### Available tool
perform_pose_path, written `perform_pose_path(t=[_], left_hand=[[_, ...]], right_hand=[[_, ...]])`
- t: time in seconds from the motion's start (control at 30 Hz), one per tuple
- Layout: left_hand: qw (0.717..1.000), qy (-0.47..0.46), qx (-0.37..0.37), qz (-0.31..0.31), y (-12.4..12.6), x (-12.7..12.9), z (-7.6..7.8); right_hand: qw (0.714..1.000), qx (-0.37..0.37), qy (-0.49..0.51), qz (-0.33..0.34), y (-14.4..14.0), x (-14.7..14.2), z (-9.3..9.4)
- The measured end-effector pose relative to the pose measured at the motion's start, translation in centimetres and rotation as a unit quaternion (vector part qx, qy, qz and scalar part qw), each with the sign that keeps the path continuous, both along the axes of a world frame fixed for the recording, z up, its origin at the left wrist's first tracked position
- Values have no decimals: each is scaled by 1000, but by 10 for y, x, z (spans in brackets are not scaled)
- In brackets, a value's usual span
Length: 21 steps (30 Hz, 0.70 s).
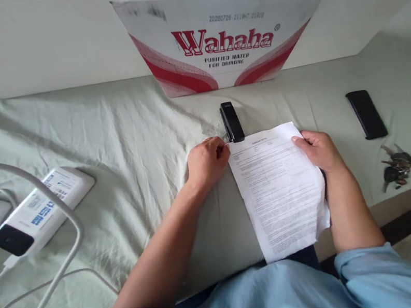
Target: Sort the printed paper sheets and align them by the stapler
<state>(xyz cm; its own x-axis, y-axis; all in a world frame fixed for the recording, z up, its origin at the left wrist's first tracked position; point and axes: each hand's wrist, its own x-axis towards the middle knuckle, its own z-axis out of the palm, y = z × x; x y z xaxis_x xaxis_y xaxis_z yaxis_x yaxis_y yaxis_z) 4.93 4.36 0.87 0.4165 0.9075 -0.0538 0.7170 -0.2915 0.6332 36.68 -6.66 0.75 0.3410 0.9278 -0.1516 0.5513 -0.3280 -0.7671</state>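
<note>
Printed paper sheets (279, 189) lie on a pale green bedsheet (115, 132) in front of me. My left hand (207, 161) is curled at the sheets' top left corner, fingertips pinching that corner next to a black stapler (232, 122). The stapler lies flat just beyond the corner, its front end touching the paper's top edge. My right hand (317, 150) holds the sheets' upper right edge, thumb on top. The paper's lower end hangs over my lap.
A Wahaha water carton (224, 40) stands behind the stapler against the wall. A black phone (366, 114) and a bunch of keys (397, 169) lie to the right. At left are a white power strip (41, 210) and white cables (62, 241).
</note>
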Motion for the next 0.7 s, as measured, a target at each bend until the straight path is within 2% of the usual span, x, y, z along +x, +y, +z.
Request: perform_pose_path(t=[0.17, 0.4, 0.5, 0.6, 0.7], left_hand=[[998, -54, 2, 7, 0, -3, -4], [1000, 10, 11, 20, -1, 4, -5], [999, -15, 26, 24, -3, 2, -6], [997, -64, 44, 1, -5, -2, -7], [997, -54, 36, -39, -7, -4, -6]], right_hand=[[1000, 16, -1, -16, -2, 4, -4], [1000, 21, -6, -17, -3, 4, -6], [999, 24, -12, -22, -2, 3, -5], [999, 27, -6, -31, -1, 2, -3], [999, 31, -4, -31, -1, 3, -3]])
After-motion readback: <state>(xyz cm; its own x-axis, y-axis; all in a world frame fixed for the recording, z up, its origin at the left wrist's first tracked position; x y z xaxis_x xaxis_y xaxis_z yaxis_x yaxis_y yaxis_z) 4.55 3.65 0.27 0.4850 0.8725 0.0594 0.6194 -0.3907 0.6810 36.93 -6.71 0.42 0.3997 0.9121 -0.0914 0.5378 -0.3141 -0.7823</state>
